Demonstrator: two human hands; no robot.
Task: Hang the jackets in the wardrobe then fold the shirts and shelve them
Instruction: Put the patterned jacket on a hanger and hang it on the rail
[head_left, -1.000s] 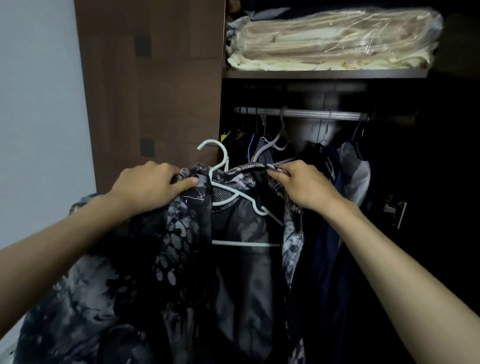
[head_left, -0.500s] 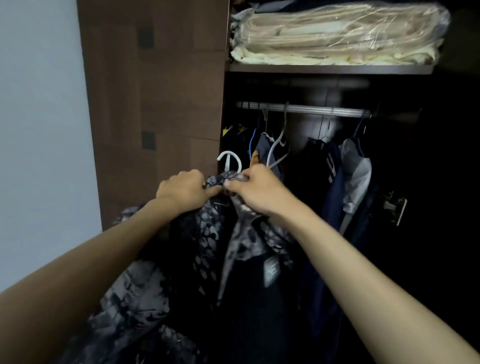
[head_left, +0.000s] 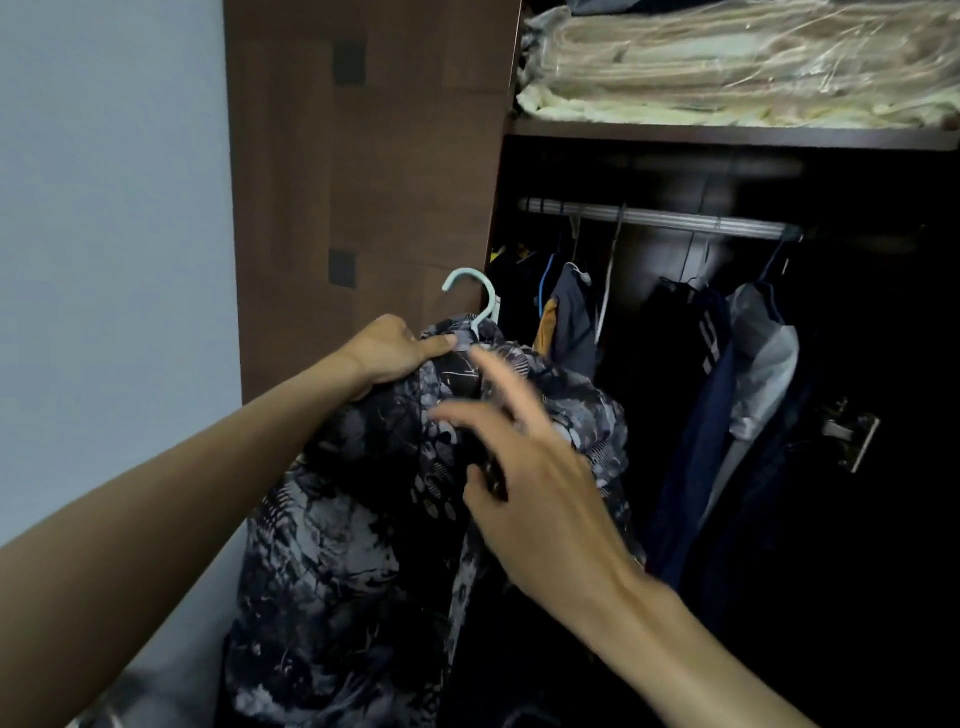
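Gripping the patterned jacket (head_left: 363, 519) at its collar, our left hand (head_left: 395, 353) has fingers curled into the fabric just under the pale blue hanger hook (head_left: 470, 291), which rises from the neck. We hold the garment in front of the brown wardrobe door (head_left: 363, 182), left of the opening and below the metal rail (head_left: 654, 218). Our right hand (head_left: 540, 483) is blurred, fingers spread wide and straight over the jacket's front, gripping nothing. Dark clothes (head_left: 717, 395) hang from the rail; wrapped bedding (head_left: 737, 62) lies on the shelf (head_left: 727, 136) above.
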